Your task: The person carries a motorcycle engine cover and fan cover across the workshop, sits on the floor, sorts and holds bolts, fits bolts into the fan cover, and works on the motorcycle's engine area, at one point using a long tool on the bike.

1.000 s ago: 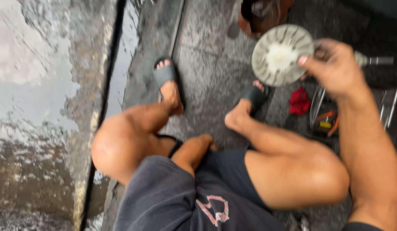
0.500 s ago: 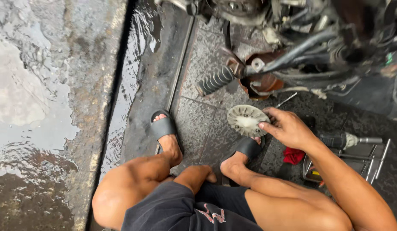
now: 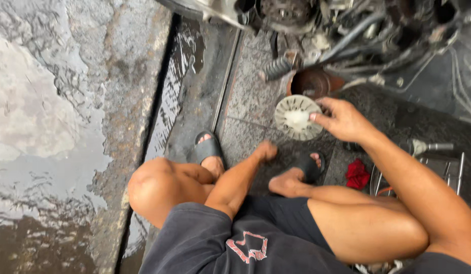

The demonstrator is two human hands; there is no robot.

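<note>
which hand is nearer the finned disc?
Right. The right hand grips the finned disc at its edge; the left hand rests on the ground just below it, apart.

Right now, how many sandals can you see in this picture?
2. One dark sandal is on the foot beside the wet gutter. The other sandal is on the foot below the round finned disc that the right hand holds. None looks hidden.

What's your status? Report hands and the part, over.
Right hand gripping round finned disc at its rim. Left hand fisted on wet pavement, empty. Coil spring and rusty round part lie just beyond.
</note>
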